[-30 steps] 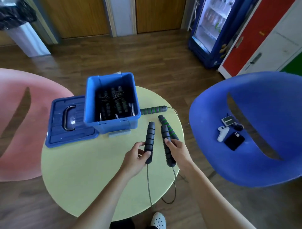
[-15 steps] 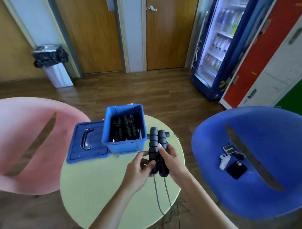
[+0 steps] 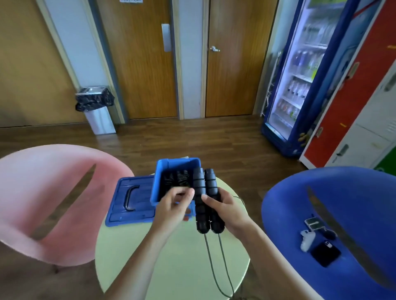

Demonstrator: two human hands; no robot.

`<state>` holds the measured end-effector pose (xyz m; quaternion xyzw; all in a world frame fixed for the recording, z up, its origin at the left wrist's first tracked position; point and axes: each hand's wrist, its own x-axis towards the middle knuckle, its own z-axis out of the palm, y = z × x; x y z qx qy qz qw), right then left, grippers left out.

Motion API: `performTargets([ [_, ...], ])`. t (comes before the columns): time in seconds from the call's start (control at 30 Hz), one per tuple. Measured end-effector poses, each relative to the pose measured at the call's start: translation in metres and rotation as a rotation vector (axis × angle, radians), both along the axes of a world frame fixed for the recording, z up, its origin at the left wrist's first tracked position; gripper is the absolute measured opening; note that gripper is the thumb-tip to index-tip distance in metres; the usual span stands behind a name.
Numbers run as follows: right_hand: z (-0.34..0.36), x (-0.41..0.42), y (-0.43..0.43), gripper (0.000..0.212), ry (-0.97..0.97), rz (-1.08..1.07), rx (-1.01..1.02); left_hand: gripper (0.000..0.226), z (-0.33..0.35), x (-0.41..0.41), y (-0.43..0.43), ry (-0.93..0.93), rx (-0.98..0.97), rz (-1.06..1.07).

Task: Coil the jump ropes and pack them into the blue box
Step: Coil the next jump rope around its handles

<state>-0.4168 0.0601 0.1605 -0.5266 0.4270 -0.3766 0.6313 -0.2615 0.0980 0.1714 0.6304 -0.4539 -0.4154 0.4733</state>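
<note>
**2 handles bunched in the right grip, cord hanging uncoiled**

from the left: a pink chair [image 3: 53, 182], then the round pale-green table [image 3: 182, 267]. on it the blue lid [image 3: 141, 212] lies flat against the blue box [image 3: 154, 188], which stands open with coiled jump ropes [image 3: 177, 179] already inside.

the left grip [image 3: 173, 207], a bare hand, hovers in front of the box with thumb and fingertips drawn together just beside the handles. blur hides whether it pinches anything, so i cannot tell.

the 2 black foam handles [image 3: 205, 192] stand side by side and touching. their long axis runs away from the person toward the box. the right grip [image 3: 227, 211] has fingers and thumb curled round their lower half and holds both as 1 bundle. from the bottom ends the 2 thin cords [image 3: 209, 252] hang over the table's near edge and out of view.

the coming move, as i judge it, is winding that cord. it lies below the right grip and nearer the person, so the left grip looks like the one to reach down for it. the box is just beyond the handles.

further right, a blue chair [image 3: 353, 203] carries a white controller [image 3: 307, 239] and a black phone [image 3: 325, 253]. behind stands a drinks fridge [image 3: 300, 85].

no writing can be read: the bottle labels are too small, and the door sign [image 3: 131, 0] is cut off at the top edge.
</note>
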Motion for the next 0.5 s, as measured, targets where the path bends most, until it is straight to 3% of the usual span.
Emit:
performTargets([
  [0.1, 0.011, 0.013, 0.000, 0.021, 0.042, 0.099, -0.048, 0.025, 0.034, 0.020, -0.026, -0.093, -0.003, -0.023],
  [0.27, 0.039, 0.041, -0.006, 0.030, 0.137, 0.206, -0.083, 0.016, 0.068, 0.041, -0.053, -0.184, -0.056, -0.202],
  [0.33, 0.049, 0.050, -0.009, 0.028, 0.182, 0.205, -0.109, 0.013, 0.072, 0.053, -0.060, -0.195, -0.103, -0.199],
  [0.5, 0.069, 0.080, -0.011, 0.058, 0.467, 0.088, -0.237, 0.015, 0.076, 0.081, -0.072, -0.147, -0.195, -0.053],
])
